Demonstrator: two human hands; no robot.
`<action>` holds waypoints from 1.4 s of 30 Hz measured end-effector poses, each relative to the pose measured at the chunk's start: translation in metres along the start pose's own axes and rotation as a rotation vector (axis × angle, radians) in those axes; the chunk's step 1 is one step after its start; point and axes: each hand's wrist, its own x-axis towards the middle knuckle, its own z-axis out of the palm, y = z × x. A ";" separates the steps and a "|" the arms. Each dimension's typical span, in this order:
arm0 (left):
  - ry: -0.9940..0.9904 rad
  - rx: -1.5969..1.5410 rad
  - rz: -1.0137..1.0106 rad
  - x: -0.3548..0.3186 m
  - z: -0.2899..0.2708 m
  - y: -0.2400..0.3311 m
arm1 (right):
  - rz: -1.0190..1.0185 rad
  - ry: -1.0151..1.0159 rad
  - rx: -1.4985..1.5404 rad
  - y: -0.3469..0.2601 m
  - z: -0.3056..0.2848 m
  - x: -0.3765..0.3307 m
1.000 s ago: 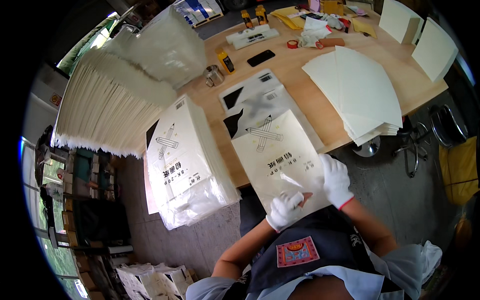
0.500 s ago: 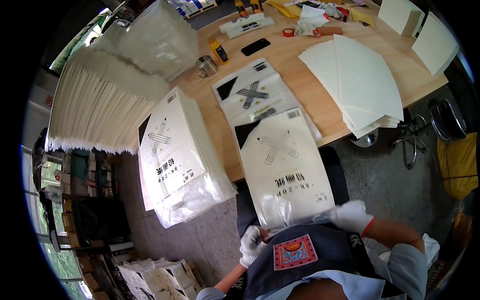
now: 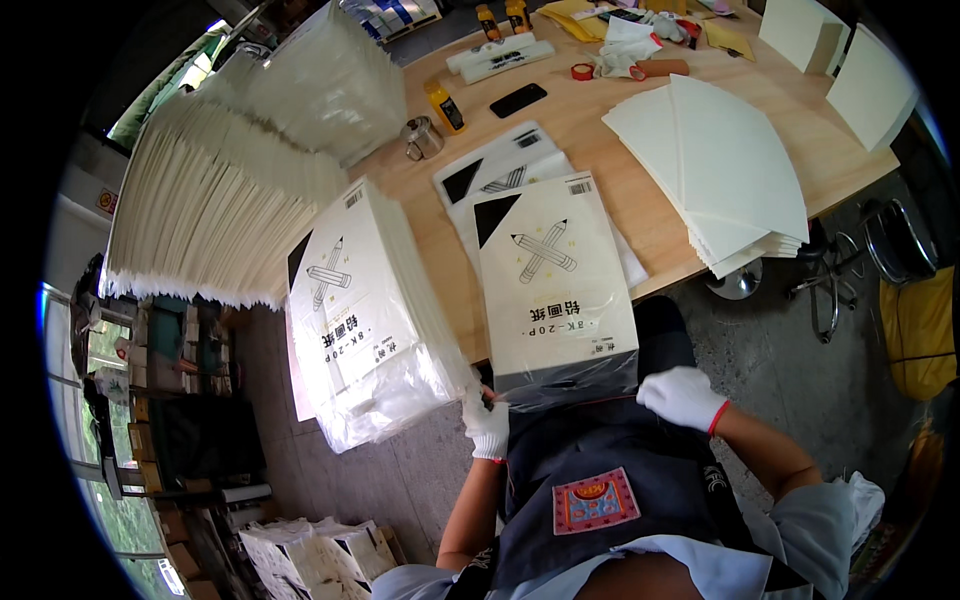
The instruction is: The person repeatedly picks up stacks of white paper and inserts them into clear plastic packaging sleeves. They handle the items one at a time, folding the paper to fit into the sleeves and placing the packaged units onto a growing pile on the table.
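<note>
Farther onto the table (image 3: 580, 135) than half a second ago, the printed packet (image 3: 556, 290) has slid forward, and both gloved hands have risen with it, away from the apron (image 3: 590, 440). Seen from the head, the packet overlaps the table's near edge and hides much of the flat bags (image 3: 520, 146) beneath. The left hand (image 3: 487, 428) is clamped on one corner of its clear film end (image 3: 570, 382), just beside the packet stack (image 3: 350, 290); the right hand (image 3: 683, 396) pinches the opposite corner. Fingertips blur into the film. Under the tabletop, a stool (image 3: 735, 284) shows only partly.
</note>
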 end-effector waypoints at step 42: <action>-0.229 -0.268 -0.459 0.014 0.000 0.027 | 0.394 0.035 1.228 0.078 0.026 0.062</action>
